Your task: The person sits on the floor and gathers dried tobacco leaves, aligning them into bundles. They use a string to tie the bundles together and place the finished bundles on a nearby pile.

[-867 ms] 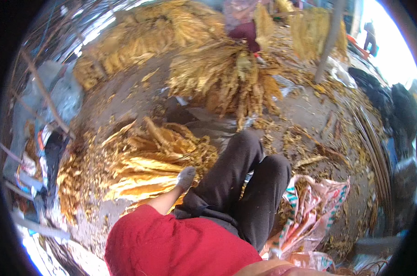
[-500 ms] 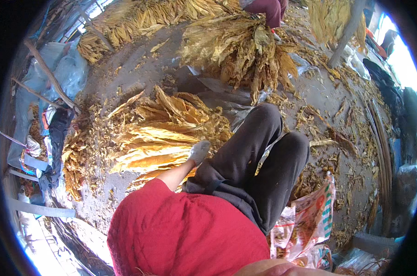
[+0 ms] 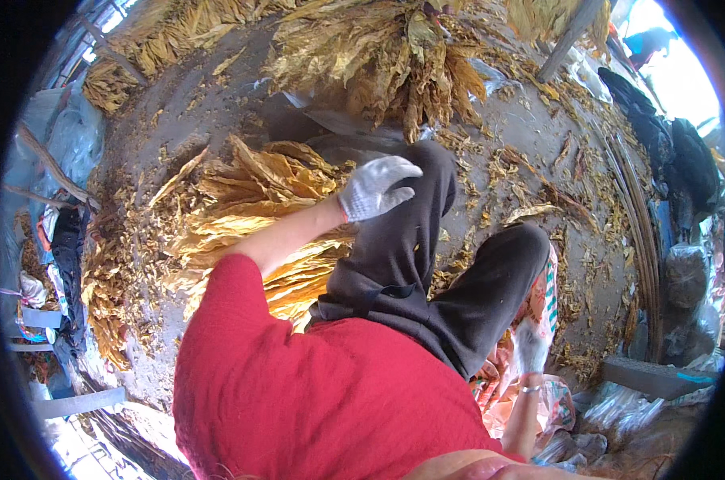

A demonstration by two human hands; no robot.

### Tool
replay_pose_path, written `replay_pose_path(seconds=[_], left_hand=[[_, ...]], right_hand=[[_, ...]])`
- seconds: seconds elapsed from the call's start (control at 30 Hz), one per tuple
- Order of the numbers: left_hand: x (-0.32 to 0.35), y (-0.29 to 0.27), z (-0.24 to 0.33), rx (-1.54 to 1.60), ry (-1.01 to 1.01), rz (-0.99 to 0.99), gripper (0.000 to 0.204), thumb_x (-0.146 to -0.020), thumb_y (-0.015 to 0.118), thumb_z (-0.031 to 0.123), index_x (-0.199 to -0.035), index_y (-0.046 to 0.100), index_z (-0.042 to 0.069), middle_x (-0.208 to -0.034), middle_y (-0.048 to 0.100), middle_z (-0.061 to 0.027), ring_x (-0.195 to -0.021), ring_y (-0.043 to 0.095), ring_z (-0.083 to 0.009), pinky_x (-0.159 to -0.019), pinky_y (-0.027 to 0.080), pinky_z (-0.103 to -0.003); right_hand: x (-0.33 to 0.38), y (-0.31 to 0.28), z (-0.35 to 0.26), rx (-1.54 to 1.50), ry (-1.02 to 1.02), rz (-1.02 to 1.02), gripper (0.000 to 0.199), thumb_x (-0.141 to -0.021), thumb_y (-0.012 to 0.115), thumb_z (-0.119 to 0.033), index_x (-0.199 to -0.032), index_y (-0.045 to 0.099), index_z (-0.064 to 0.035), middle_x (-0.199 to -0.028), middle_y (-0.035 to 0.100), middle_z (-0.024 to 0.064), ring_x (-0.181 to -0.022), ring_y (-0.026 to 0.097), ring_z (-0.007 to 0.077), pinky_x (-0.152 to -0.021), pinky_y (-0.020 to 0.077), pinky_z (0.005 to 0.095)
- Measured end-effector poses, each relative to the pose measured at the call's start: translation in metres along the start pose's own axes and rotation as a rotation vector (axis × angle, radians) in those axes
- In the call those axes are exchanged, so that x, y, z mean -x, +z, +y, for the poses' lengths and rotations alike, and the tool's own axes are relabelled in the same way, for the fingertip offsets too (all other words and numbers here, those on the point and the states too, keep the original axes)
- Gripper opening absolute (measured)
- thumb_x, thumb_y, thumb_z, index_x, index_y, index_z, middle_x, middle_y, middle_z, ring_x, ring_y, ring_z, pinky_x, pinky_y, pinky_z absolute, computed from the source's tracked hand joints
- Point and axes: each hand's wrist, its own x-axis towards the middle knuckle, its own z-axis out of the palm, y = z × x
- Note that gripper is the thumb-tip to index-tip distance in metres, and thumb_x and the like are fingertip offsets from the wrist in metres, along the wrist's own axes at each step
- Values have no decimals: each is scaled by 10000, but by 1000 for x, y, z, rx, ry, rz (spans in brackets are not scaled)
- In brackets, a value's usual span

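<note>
My left hand [image 3: 376,188], in a white knit glove, is raised over my left thigh near the knee. Its fingers are apart and hold nothing. Beside it on the left lies a spread pile of dried yellow-brown leaves [image 3: 274,232]. Down by the outer side of my right leg, my right hand [image 3: 530,346], also in a white glove, is against a printed plastic sack [image 3: 490,376] coloured white, red and green. The fingers of that hand blend into the sack, so their grip is unclear.
A larger heap of dried leaves [image 3: 354,56] lies ahead, with more leaves [image 3: 170,40] at the far left. Leaf scraps litter the floor. Long thin poles [image 3: 634,240] lie at the right, near clear plastic bags [image 3: 686,276]. A wooden post [image 3: 572,40] slants at the far right.
My left hand has risen from the leaf pile to above my thigh. My right hand has come into view at the sack. My right knee has swung outward, and the view has shifted.
</note>
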Motion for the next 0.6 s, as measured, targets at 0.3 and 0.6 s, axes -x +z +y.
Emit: replay_pose_path(seconds=[0.3, 0.6], left_hand=[[-77, 57, -100, 217, 589, -724, 342, -812, 698, 404, -964, 685, 99, -1063, 689, -101, -1152, 626, -324, -1074, 432, -509], [-88, 64, -150, 590, 400, -727, 308, -867, 643, 359, -930, 676, 59, -1022, 678, -127, -1035, 646, -336, -989, 482, -518]], right_hand=[[-220, -51, -180, 294, -591, -321, 246, -840, 724, -322, -972, 727, -115, -1040, 701, 68, -1104, 628, 274, -1125, 363, 470], [-297, -50, -148, -73, -666, -572, 84, -759, 734, -171, -826, 688, -153, -891, 702, 7, -891, 670, 223, -969, 469, 478]])
